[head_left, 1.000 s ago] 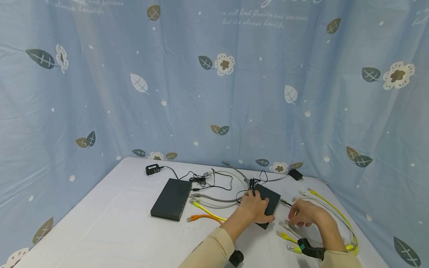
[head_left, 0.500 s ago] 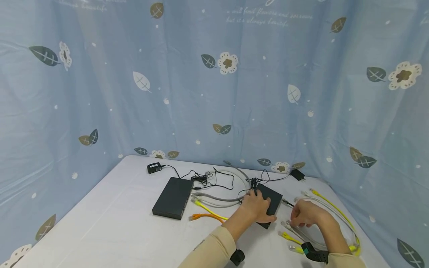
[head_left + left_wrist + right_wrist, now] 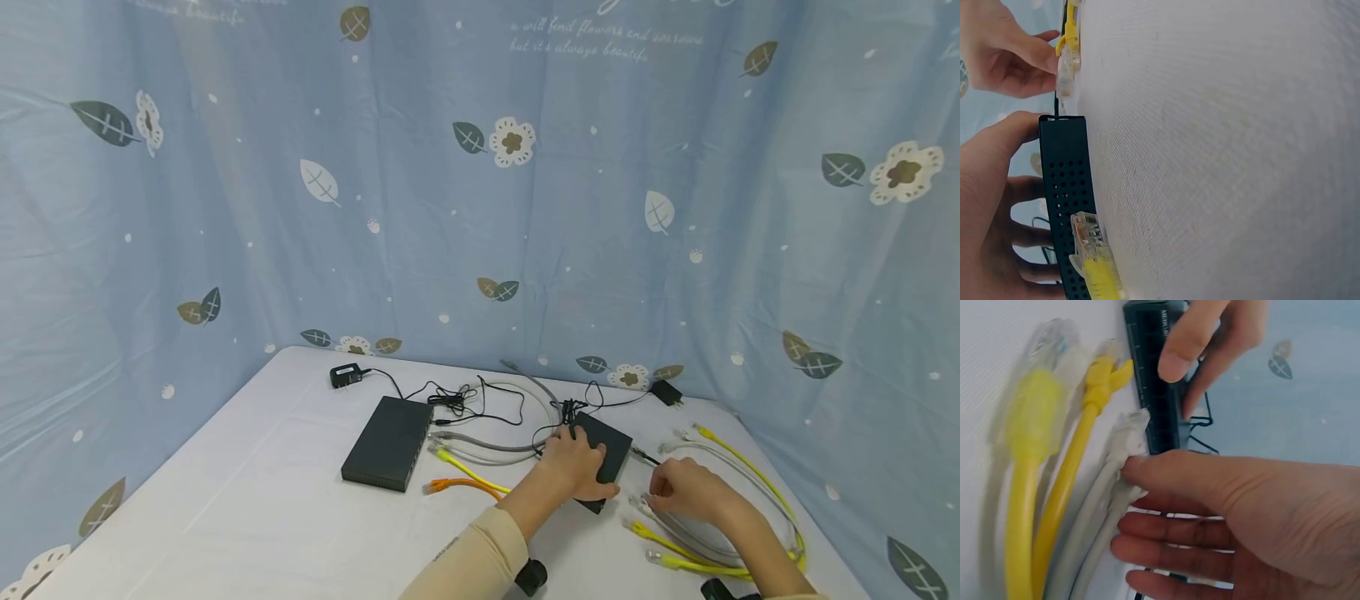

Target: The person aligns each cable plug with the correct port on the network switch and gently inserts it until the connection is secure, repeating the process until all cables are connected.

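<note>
In the head view my left hand (image 3: 573,467) holds a black network switch (image 3: 609,442), its fingers spread over the top and its thumb at the port side. The left wrist view shows the vented side of this switch (image 3: 1066,162), with a clear-tipped yellow plug (image 3: 1099,269) before it. Just right of the switch, my right hand (image 3: 690,489) pinches a grey network cable (image 3: 1100,487) by its plug end, thumb uppermost. A second grey cable (image 3: 1100,540) runs beside it. Two yellow cables (image 3: 1020,506) lie nearby, plugs pointing towards the ports.
Another black switch (image 3: 387,442) lies to the left on the white table (image 3: 247,500). Between the boxes are grey cables (image 3: 487,446), a yellow cable (image 3: 465,471) and an orange cable (image 3: 453,483). Black power adapters (image 3: 345,375) with thin cords lie at the back, before a blue curtain (image 3: 420,208).
The right wrist has dropped lower and the right hand has turned slightly, its fingers staying at the grey cable ends. The left hand keeps its place on the switch. The head view has shifted slightly.
</note>
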Motion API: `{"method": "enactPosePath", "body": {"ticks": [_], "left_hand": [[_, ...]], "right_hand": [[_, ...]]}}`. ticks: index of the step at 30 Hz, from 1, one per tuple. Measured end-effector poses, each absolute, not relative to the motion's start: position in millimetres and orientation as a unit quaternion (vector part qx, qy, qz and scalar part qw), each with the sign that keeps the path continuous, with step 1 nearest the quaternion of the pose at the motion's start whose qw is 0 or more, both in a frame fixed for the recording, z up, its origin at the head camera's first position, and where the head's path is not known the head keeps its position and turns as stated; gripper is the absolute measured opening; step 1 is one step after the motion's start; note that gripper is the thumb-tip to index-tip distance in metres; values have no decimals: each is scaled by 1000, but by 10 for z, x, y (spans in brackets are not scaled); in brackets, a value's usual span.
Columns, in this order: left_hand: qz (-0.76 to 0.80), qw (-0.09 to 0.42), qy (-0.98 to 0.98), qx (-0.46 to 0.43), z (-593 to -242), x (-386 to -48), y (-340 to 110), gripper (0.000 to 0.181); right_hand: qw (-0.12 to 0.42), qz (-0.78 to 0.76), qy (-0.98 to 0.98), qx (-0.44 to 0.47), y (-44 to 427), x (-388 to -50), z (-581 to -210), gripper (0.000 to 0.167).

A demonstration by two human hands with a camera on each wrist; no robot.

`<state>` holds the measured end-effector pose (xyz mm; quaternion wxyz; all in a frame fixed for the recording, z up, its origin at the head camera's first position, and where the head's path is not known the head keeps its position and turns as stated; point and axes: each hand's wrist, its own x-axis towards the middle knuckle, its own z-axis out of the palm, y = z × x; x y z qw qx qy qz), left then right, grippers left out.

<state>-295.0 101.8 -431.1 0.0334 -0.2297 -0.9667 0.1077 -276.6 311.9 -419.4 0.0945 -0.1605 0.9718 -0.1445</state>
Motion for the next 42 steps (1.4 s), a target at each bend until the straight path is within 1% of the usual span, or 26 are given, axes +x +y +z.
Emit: {"method": "enactPosePath", "body": {"ticks": [4,14,20,26,32,39,42], "left_hand": [[98,33,-967,-233,-4313,-2956,1000,75],[77,21,-966,-247,-4317,-2996,974,74],[74,23,-964,-253,-4300,-3003,958,74],[79,33,-963,-254,-4286,-3001,948,73],[79,28,-962,-258,-4281,-2976,949,73],[73,27,-963,-257,-4325,-2992,934,74],[71,27,-963,-258,-4333,-3000,925,74]], "right_hand": [[89,-150,967,-188,3150,-2758,-4201,11],[106,-165,963,-183,3198,-2743,-4154,10],[113,-179,957,-200,3240,-2741,-4111,9],[105,-182,957,-200,3263,-2764,-4148,10],[98,-187,955,-209,3295,-2768,-4195,10],[82,-188,959,-198,3280,-2795,-4249,10],[83,-193,958,-195,3276,-2798,-4259,10]]}}
